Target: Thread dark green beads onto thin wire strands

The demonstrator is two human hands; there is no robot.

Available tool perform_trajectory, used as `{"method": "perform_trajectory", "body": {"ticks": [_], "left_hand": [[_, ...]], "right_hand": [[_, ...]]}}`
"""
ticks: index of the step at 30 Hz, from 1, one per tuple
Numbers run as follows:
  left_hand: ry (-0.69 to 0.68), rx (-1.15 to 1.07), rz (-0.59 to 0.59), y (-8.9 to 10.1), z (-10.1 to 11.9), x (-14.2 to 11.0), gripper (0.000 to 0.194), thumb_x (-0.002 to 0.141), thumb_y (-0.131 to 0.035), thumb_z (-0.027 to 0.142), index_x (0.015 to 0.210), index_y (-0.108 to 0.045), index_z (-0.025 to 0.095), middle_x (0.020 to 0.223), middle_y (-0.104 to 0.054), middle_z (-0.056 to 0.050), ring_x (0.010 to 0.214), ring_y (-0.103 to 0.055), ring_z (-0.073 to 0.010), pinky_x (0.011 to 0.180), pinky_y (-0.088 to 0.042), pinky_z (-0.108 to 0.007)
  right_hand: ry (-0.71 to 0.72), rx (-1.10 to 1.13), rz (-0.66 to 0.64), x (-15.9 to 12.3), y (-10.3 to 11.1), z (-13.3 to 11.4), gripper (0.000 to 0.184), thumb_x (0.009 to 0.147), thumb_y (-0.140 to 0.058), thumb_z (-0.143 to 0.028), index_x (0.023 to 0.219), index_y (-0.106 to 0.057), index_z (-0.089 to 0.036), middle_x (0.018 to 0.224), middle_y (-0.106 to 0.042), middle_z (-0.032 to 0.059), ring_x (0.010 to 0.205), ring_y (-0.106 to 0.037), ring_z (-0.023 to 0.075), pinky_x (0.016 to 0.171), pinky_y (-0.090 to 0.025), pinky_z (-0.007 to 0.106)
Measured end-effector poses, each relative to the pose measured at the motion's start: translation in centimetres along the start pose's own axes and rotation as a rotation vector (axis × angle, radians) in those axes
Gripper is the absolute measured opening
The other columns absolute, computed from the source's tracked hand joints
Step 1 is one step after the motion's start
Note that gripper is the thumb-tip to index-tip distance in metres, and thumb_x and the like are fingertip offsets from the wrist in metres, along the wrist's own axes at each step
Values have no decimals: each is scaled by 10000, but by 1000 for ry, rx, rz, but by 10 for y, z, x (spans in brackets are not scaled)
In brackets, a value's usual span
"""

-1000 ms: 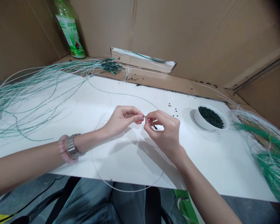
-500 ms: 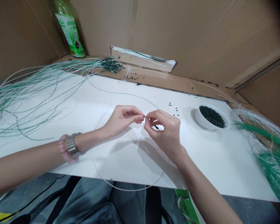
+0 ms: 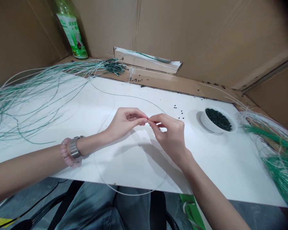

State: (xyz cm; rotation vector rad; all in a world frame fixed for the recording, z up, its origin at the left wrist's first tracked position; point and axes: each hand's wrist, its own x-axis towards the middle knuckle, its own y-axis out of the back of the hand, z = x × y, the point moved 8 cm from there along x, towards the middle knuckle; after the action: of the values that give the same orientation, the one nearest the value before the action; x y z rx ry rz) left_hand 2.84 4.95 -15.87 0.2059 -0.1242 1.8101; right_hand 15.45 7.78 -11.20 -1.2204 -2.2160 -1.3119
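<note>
Now brown cardboard walls (image 3: 206, 38) rise behind a white tabletop (image 3: 218, 169). A long bundle of green and white strands (image 3: 86, 66) spreads along its left side, and a greener tangle (image 3: 278, 163) lies at the right edge. Between them, the left hand (image 3: 124, 123) and right hand (image 3: 171, 131) meet fingertip to fingertip, both pinched closed on a thin strand (image 3: 132, 194), the held part barely visible. The right thumb has straightened since half a second ago; the left hand has hardly moved. The white bowl (image 3: 210, 125) stands right of them, as before. The strand loops below the hands, past the near edge. Its black beads (image 3: 159, 129), clear earlier beside the right fingers, are almost hidden.
</note>
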Motion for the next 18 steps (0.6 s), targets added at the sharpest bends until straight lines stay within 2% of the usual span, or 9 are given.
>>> {"method": "perform_trajectory", "body": {"ticks": [7,14,18], "left_hand": [[21,-18,24,1,2,3,106,758,-670,222,734,-677,119,681,-690,-29,647,-649,-110,633,-540,-206],[8,13,3,0,1,1,117,761,-674,233,738,-671,119,694,-671,-23,654,-630,-101,631,-527,-195],[-22,113,11,3,1,1,120,759,-671,243,734,-666,126,722,-674,-33,669,-621,-111,640,-519,-207]], "right_hand": [[-167,154,-20,1,-1,15,104,824,-587,-129,756,-661,-157,695,-695,-4,602,-647,90,553,-545,186],[-213,230,-31,0,-6,19,107,817,-604,-168,745,-679,-143,672,-690,13,603,-642,102,582,-544,214],[-270,269,-38,-2,-11,26,98,801,-629,-177,727,-684,-143,655,-681,12,588,-638,101,585,-533,216]]}}
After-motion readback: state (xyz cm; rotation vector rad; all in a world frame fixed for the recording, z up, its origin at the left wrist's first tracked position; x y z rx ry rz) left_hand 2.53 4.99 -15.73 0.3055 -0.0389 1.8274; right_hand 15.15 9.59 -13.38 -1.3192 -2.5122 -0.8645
